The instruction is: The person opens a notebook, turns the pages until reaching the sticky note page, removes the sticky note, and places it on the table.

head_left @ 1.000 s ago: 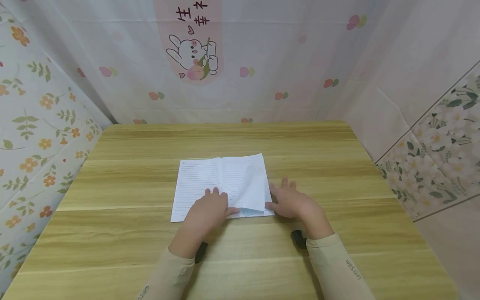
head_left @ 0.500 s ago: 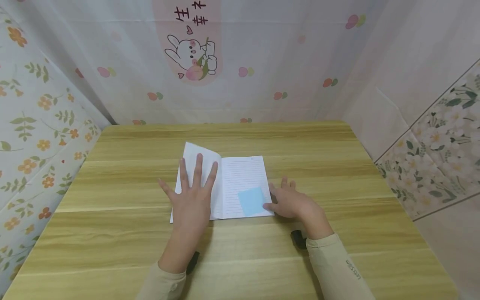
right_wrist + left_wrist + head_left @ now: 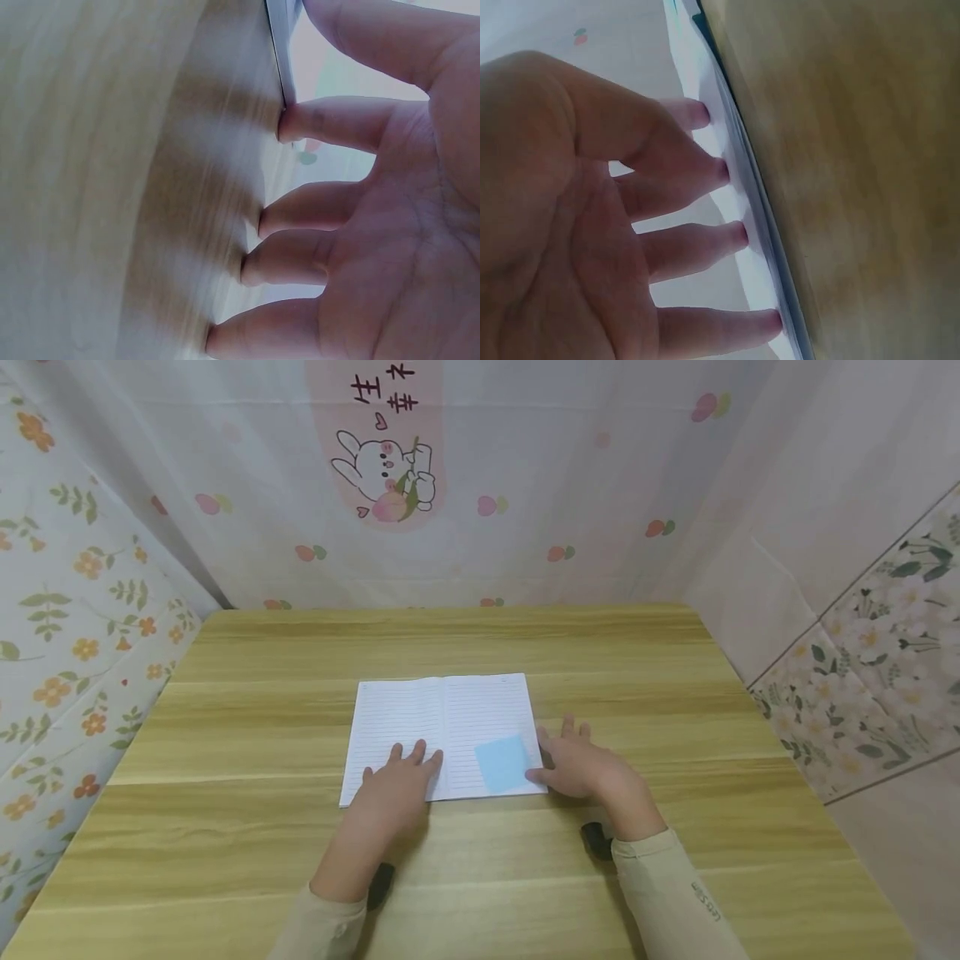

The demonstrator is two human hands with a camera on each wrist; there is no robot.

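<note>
An open lined notebook (image 3: 483, 706) lies flat on the wooden table, with a light blue sticky note (image 3: 501, 762) on the lower part of its right page. My left hand (image 3: 392, 793) rests its fingertips on the lower left page, the fingers spread, as the left wrist view also shows. At the notebook's right edge is my right hand (image 3: 583, 766). Its thumb touches the page's edge near the sticky note, while its spread fingertips (image 3: 255, 266) press on the tabletop. Neither hand grips anything.
The wooden table (image 3: 480, 877) reaches back to a white curtain (image 3: 600, 477) with a rabbit print. Floral cloth (image 3: 67, 635) hangs at the left, and a patterned wall covering (image 3: 862, 652) stands at the right. Black wrist devices (image 3: 597, 841) sit under both wrists.
My left hand swept a page over from right to left, uncovering the blue sticky note, then pressed it flat and drew back toward the lower left page. The right hand stayed put.
</note>
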